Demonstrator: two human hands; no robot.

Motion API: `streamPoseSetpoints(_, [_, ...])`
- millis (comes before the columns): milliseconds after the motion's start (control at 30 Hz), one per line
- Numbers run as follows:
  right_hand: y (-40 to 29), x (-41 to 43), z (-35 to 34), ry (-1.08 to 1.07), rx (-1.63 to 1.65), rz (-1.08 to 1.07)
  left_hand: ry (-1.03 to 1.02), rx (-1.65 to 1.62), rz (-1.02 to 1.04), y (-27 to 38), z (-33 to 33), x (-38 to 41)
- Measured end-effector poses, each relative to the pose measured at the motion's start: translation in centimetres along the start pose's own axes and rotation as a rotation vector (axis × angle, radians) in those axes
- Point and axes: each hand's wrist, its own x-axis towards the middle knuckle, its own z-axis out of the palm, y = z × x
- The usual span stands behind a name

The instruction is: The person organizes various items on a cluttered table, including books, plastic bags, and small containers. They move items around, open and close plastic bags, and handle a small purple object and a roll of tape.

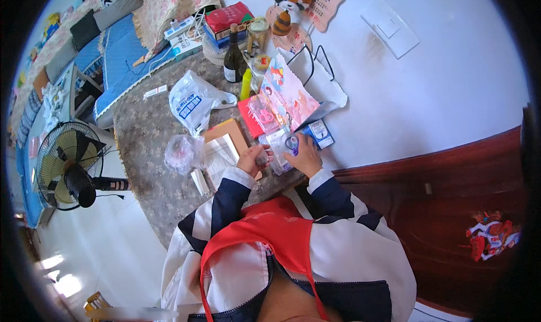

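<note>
My left hand [252, 159] pinches a small clear plastic piece [263, 156] over the near edge of the table. Beside it, my right hand [307, 155] curls over a clear plastic package [279, 153] with purple parts, its thumb and fingers at the package's right side. A dark ring shape with purple [292, 142] shows at the fingers; what it is, I cannot tell. Just beyond lie a red box [253, 121] and pink scissors in clear packaging [265, 115]. A blue-and-white box [320, 134] is right of my right hand. Left of my left hand lies an open booklet [220, 155].
A brown folder [234, 134], a crumpled clear bag [184, 154] and a white plastic bag [196, 100] lie on the tablecloth [143, 174]. Behind stand a wine bottle [233, 59], a yellow-green tube [246, 85] and a paper gift bag [287, 91]. A fan [72, 165] stands left.
</note>
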Motion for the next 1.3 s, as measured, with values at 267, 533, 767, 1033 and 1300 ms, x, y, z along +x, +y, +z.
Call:
streamPoseSetpoints(267, [-0.8, -0.8, -2.2, 0.018, 0.011, -0.074, 0.017, -0.049, 0.029, 1.2, 0.3, -0.8])
streamPoseSetpoints(533, [-3.0, -3.1, -3.8, -0.096, 0.325, -0.37, -0.306, -0.022, 0.198, -0.2, 3.0, -2.8])
streamPoseSetpoints(767, [-2.3, -4.4, -3.8, -0.152, 0.373, -0.45, -0.332, -0.022, 0.269, -2.3, 3.0, -4.5])
streamPoseSetpoints(1033, [-1.0, -4.3, -4.2, -0.178, 0.539, -0.409, -0.342, -0.106, 0.286, -2.7, 3.0, -5.2])
streamPoseSetpoints(1300, [0.9, -3.1, -4.5, -0.598, 1.631, 0.171, -0.301, -0.172, 0.233, -1.1, 3.7, -5.7])
